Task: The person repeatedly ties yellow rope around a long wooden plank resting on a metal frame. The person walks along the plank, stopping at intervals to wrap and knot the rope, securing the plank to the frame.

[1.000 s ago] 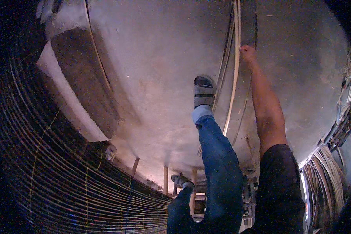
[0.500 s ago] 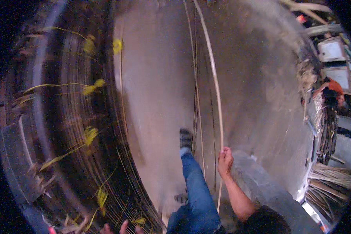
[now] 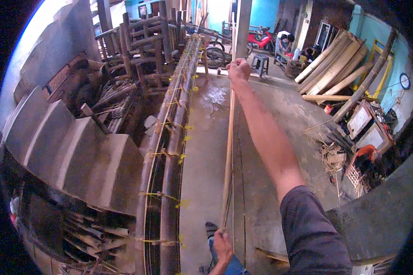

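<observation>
R grip [image 3: 239, 69] & L grip [image 3: 223, 246] hold lt-brn strip [image 3: 230, 151].

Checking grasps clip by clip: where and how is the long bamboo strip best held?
Grip the long bamboo strip at two spread points, as the right hand and left hand do, probably from the near side: it is slender and runs lengthwise ahead, so one hold might let it swing.
</observation>
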### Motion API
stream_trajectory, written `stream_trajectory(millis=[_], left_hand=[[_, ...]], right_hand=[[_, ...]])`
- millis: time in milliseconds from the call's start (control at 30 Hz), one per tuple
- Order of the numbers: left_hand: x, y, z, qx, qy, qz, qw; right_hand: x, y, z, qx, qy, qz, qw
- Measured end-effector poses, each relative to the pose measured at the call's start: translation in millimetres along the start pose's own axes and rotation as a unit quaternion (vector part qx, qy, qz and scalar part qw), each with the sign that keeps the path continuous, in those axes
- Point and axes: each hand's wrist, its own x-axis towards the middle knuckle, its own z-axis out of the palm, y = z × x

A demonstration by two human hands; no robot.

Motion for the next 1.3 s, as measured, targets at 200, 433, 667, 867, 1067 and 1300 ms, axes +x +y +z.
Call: stream_trajectory(millis=[200, 433, 667, 867, 1067, 1300], left_hand=[[-70, -11, -145, -0.028, -0.086, -0.17, 0.981], [-188, 21, -231, -0.088, -0.035, -0.249, 0.964], [-206, 2, -232, 0.026, -0.033, -0.242, 0.969], [-218, 69, -257, 0.076, 0.042, -0.216, 0.973], [-240, 115, -315, 0.109, 0.036, -0.22, 0.969], [-214, 119, -354, 0.2, 0.067, -0.195, 0.958]], right_hand=[[-124, 35, 31, 0.294, -0.21, 0.29, 0.886], [-334, 81, 43, -0.031, -0.038, 0.108, 0.993], [-339, 72, 33, -0.115, -0.07, 0.139, 0.981], [-352, 101, 63, -0.065, -0.121, 0.25, 0.958], [-394, 33, 40, 0.141, -0.293, 0.377, 0.867], [-450, 105, -76, 0.254, -0.482, 0.31, 0.779]])
